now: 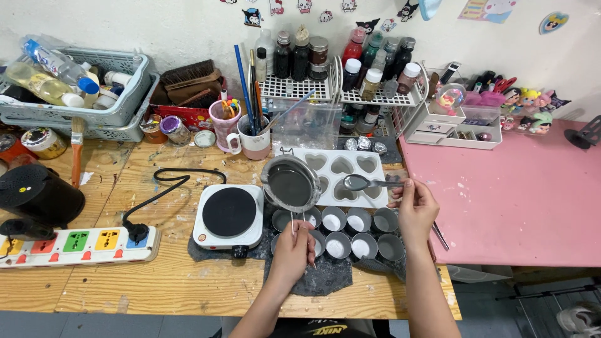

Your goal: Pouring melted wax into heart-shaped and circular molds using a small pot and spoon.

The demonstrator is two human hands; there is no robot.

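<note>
Her left hand (293,247) pinches the tipped pot's (290,183) handle, right hand (414,206) pinches a spoon (358,182); tip more, and it might spill past the little cups (348,220).

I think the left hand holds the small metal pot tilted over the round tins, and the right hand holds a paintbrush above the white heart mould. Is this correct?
Not quite. The right hand holds a metal spoon, not a paintbrush, above the white heart mould. The rest stands: the left hand holds the small metal pot tilted over the round tins. The head view shows this.
</note>
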